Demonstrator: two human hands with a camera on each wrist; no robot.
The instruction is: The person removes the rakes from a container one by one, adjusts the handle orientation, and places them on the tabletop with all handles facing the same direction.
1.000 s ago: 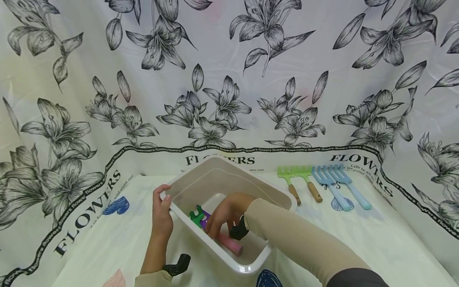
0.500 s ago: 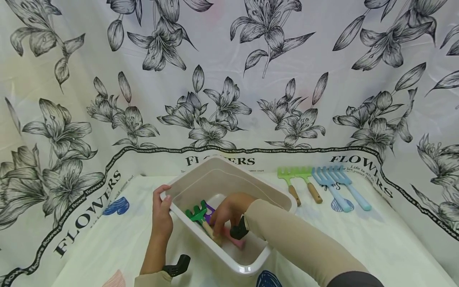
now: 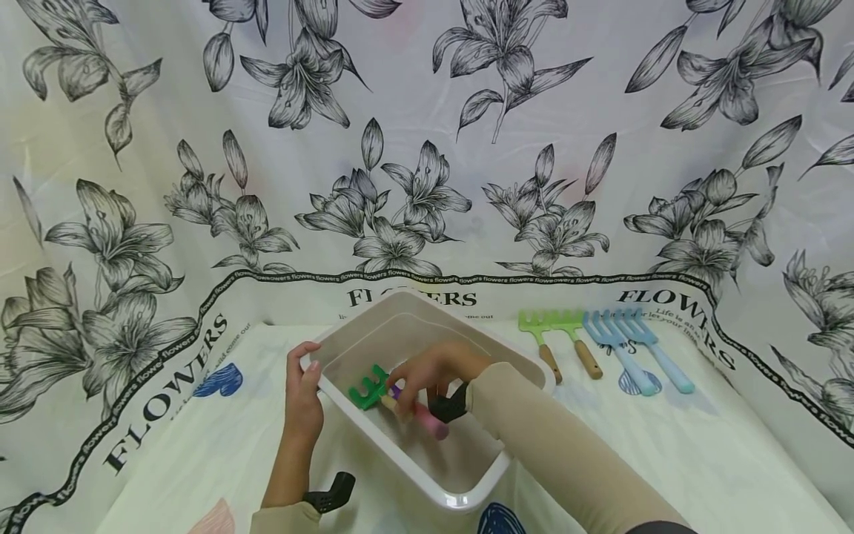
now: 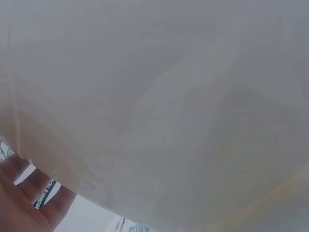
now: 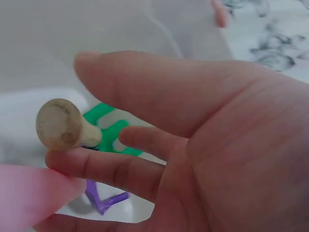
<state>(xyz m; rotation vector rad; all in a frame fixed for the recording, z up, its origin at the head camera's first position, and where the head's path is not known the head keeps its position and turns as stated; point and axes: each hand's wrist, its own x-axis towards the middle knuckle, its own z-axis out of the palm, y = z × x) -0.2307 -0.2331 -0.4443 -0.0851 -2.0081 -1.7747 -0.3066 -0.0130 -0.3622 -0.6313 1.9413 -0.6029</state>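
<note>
My left hand [image 3: 303,393] grips the left corner of a white plastic bin [image 3: 460,326], with the thumb over its rim. In the left wrist view the bin's pale wall [image 4: 154,106] covers most of the picture. Inside the bin, my right hand [image 3: 430,374] holds a small green hand rake [image 3: 369,389] and a pink-handled purple rake together. The right wrist view shows the green rake's wooden handle [image 5: 58,125] against a fingertip. The blurred pink handle [image 5: 34,193] passes between fingers, and purple tines [image 5: 101,200] show below. The exact finger contact is partly hidden.
On the cloth right of the bin, two light green rakes with wooden handles [image 3: 586,359] lie beside two light blue rakes [image 3: 637,374]. A flower-printed curtain [image 3: 400,185] rises behind. The pale cloth [image 3: 200,452] carries printed hearts.
The right hand has drawn the green rake out from among its fingers and raised it slightly with the pink handle. The left hand keeps its grip on the bin.
</note>
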